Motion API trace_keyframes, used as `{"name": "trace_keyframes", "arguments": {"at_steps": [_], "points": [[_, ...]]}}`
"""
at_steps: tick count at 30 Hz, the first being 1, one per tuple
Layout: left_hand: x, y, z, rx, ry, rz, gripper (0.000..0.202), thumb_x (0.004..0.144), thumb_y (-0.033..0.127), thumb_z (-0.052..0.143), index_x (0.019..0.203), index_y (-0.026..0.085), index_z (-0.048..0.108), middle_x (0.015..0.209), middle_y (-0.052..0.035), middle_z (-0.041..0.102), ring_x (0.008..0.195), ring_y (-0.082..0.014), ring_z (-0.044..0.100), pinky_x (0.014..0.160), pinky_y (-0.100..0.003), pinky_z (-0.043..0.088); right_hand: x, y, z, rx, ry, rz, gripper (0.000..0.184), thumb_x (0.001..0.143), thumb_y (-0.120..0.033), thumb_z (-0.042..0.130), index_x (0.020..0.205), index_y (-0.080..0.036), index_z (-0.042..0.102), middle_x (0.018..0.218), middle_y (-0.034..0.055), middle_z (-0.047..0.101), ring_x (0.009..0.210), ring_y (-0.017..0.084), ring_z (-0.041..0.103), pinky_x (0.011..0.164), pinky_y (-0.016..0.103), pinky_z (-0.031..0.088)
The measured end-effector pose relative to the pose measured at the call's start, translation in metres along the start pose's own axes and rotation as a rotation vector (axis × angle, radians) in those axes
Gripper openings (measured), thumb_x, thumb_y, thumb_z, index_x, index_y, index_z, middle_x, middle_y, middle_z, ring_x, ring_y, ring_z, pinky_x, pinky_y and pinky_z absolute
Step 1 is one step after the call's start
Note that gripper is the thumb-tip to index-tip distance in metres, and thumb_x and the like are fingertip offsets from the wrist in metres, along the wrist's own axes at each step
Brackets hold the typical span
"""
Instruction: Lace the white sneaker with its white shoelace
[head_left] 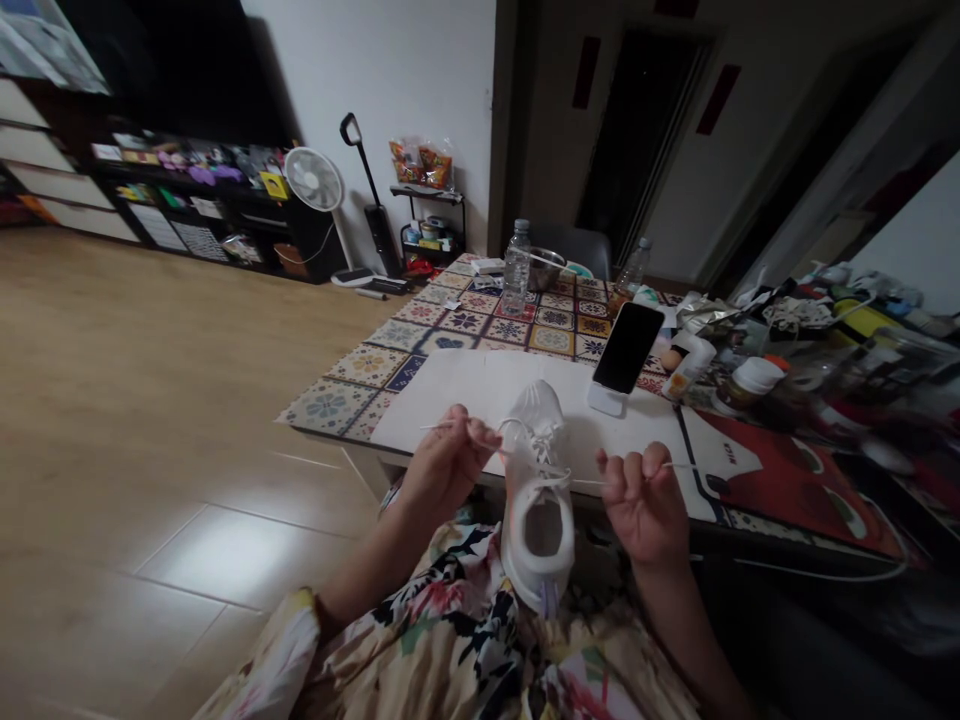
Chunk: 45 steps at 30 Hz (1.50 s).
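A white sneaker (517, 530) rests with its heel toward my lap and its toe on a white sheet (435, 390) at the table edge. My left hand (450, 455), left of the shoe, is closed around one end of the white shoelace (592, 483); a short tip sticks out past the fingers. To the right, my right hand (637, 500) is closed on the other lace end, with a tip showing beyond the knuckles. Between the right hand and the shoe the lace runs straight. The lace crosses over the tongue, where its exact form is hard to make out.
A phone (628, 348) leans on a white stand behind the shoe. Farther back on the patterned table (360, 365) are a plastic bottle (517, 268) and a metal bowl (545, 270). Jars, a red mat (787, 480) and clutter crowd the right side. Wooden floor lies left.
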<state>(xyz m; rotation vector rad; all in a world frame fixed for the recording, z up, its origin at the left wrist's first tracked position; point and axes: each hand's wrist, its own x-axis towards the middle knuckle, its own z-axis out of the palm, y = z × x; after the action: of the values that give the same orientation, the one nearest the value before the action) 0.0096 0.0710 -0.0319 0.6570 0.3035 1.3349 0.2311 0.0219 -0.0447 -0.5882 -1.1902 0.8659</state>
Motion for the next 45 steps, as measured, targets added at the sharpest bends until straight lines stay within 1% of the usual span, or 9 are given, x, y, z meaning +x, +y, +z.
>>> {"name": "trace_keyframes", "arguments": {"at_steps": [2, 5, 9, 12, 18, 25, 32, 37, 45], "points": [[0.007, 0.013, -0.015, -0.034, -0.056, -0.057, 0.033, 0.072, 0.024, 0.083, 0.079, 0.017, 0.052, 0.050, 0.0116, 0.046, 0.039, -0.0017, 0.039, 0.045, -0.009, 0.036, 0.005, 0.005, -0.016, 0.018, -0.039, 0.056, 0.042, 0.095, -0.058, 0.044, 0.069, -0.026, 0.034, 0.043, -0.0118, 0.023, 0.033, 0.011, 0.027, 0.043, 0.024, 0.041], [0.011, 0.027, -0.035, 0.151, -0.180, -0.097, 0.034, 0.076, 0.028, 0.080, 0.075, 0.018, 0.047, 0.046, 0.0112, 0.041, 0.036, -0.0027, 0.030, 0.039, -0.011, 0.026, 0.007, 0.009, -0.036, -0.052, -0.173, 0.105, 0.053, 0.093, -0.068, 0.035, 0.063, -0.025, 0.028, 0.042, -0.0126, 0.014, 0.031, 0.009, 0.010, 0.032, 0.020, 0.020], [0.007, 0.026, -0.041, 0.557, -0.381, -0.340, 0.039, 0.078, 0.049, 0.074, 0.079, 0.017, 0.052, 0.045, 0.0078, 0.047, 0.039, -0.0053, 0.035, 0.042, -0.015, 0.025, 0.005, 0.010, -0.038, -0.177, -0.345, 0.208, 0.060, 0.084, -0.073, 0.050, 0.054, -0.022, 0.040, 0.047, -0.0068, 0.038, 0.037, 0.009, 0.032, 0.038, 0.023, 0.030], [0.003, 0.019, -0.032, 0.853, -0.405, -0.421, 0.042, 0.085, 0.058, 0.060, 0.090, 0.016, 0.057, 0.044, 0.0096, 0.040, 0.038, -0.0063, 0.031, 0.040, -0.017, 0.018, 0.006, 0.008, -0.024, -0.293, -0.417, 0.278, 0.055, 0.089, -0.063, 0.054, 0.058, -0.018, 0.055, 0.062, -0.0009, 0.053, 0.052, 0.011, 0.046, 0.048, 0.024, 0.038], [0.000, 0.016, -0.023, 1.268, -0.460, -0.380, 0.032, 0.087, 0.045, 0.058, 0.079, 0.014, 0.065, 0.057, 0.0039, 0.052, 0.047, -0.0073, 0.039, 0.045, -0.018, 0.029, 0.005, 0.010, -0.014, -0.576, -0.421, 0.317, 0.050, 0.093, -0.050, 0.054, 0.056, -0.017, 0.054, 0.058, -0.0032, 0.048, 0.058, 0.012, 0.047, 0.056, 0.023, 0.038], [0.004, 0.019, -0.031, 1.133, -0.379, -0.480, 0.026, 0.078, 0.042, 0.068, 0.075, 0.017, 0.063, 0.061, 0.0017, 0.064, 0.057, -0.0133, 0.058, 0.056, -0.020, 0.044, 0.004, 0.004, -0.028, -0.623, -0.402, 0.377, 0.027, 0.089, -0.043, 0.062, 0.080, -0.018, 0.064, 0.069, -0.0019, 0.062, 0.062, 0.013, 0.056, 0.057, 0.022, 0.044], [0.005, 0.038, -0.025, 1.191, -0.661, 0.010, 0.033, 0.081, 0.045, 0.070, 0.069, 0.015, 0.072, 0.088, -0.0106, 0.067, 0.082, -0.0185, 0.063, 0.074, -0.025, 0.049, 0.010, -0.011, -0.032, -0.536, -0.578, 0.256, 0.029, 0.085, -0.046, 0.068, 0.074, -0.020, 0.066, 0.079, 0.0021, 0.065, 0.077, 0.017, 0.063, 0.073, 0.029, 0.049], [-0.002, 0.025, -0.007, 0.924, -0.761, 0.053, 0.031, 0.088, 0.043, 0.063, 0.076, 0.016, 0.070, 0.101, -0.0148, 0.071, 0.100, -0.0249, 0.066, 0.093, -0.039, 0.048, 0.003, 0.000, -0.012, -0.149, -0.396, 0.244, 0.039, 0.080, -0.058, 0.069, 0.070, -0.021, 0.060, 0.090, 0.0069, 0.071, 0.097, 0.025, 0.067, 0.090, 0.043, 0.050], [0.002, -0.017, -0.008, 0.738, -0.535, 0.072, 0.034, 0.082, 0.047, 0.071, 0.069, 0.015, 0.069, 0.070, -0.0040, 0.061, 0.070, -0.0149, 0.058, 0.071, -0.027, 0.047, -0.008, 0.022, 0.021, -0.102, -0.116, 0.257, 0.041, 0.075, -0.059, 0.073, 0.066, -0.021, 0.060, 0.061, -0.0024, 0.058, 0.048, 0.012, 0.050, 0.047, 0.025, 0.042]]}}
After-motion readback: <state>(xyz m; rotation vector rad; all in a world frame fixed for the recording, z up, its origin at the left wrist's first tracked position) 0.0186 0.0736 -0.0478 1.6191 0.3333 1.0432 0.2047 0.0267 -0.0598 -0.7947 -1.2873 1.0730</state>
